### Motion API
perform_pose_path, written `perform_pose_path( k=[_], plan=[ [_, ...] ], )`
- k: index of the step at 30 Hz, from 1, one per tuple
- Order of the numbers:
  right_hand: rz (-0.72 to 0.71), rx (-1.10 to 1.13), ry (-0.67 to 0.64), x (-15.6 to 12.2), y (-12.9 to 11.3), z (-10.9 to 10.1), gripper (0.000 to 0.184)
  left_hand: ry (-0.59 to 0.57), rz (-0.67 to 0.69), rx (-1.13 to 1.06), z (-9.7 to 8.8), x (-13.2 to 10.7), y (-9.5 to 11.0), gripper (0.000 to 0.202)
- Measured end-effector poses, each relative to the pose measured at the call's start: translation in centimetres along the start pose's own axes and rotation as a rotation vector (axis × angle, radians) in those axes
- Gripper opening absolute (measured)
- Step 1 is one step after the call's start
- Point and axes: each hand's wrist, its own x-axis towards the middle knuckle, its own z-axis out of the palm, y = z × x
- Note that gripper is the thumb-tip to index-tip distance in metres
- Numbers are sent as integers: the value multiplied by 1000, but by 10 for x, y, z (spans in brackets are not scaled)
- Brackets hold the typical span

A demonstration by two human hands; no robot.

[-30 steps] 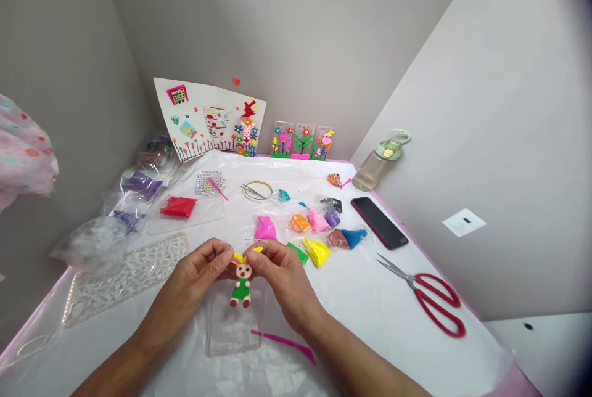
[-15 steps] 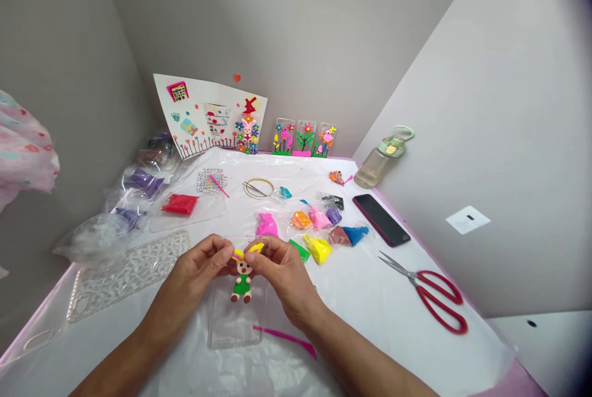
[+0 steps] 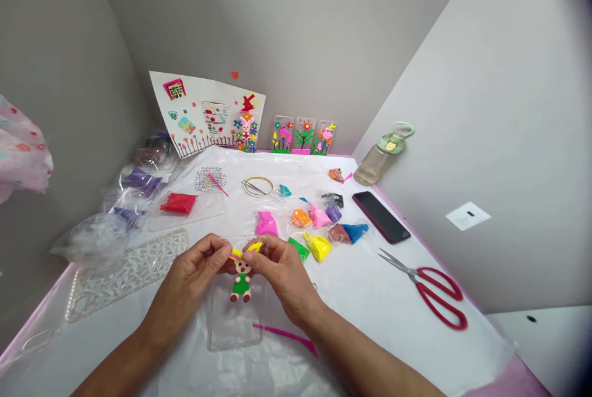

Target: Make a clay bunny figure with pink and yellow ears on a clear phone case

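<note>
A small clay rabbit (image 3: 241, 283) in a green dress, with yellow-and-pink ears, is on a clear phone case (image 3: 235, 332). My left hand (image 3: 208, 264) pinches the rabbit's left-side ear between thumb and fingers. On the other ear, my right hand (image 3: 275, 264) is closed with its thumb at the ear's base, over part of the head. Both hands cover the upper part of the case. Just right of the case's lower end lies a pink modelling tool (image 3: 289, 336).
Bagged clay, including yellow (image 3: 317, 248) and pink (image 3: 267, 223), lies beyond my hands. Red-handled scissors (image 3: 439, 295), a phone (image 3: 381, 216) and a bottle (image 3: 382, 153) are on the right. A patterned clear case (image 3: 124, 274) lies left. Decorated cases (image 3: 304, 136) stand against the wall.
The view has shifted very slightly. Both hands keep their pinch on the rabbit's ears, with almost no visible movement.
</note>
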Motion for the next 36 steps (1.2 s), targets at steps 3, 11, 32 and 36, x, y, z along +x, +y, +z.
perform_pose_path(
  k=[3, 11, 32, 36],
  plan=[
    [3, -5, 3, 0, 0, -1, 31, 58, -2, -29, 1, 0, 1, 30],
    [17, 25, -14, 0, -4, -2, 32, 206, 398, 358, -27, 3, 1, 22],
    [49, 26, -79, -1, 0, -5, 27, 113, 756, 792, -40, 10, -10, 13],
    [61, 38, -83, -1, -1, -5, 27, 105, 758, 793, -39, 9, -10, 17]
  ],
)
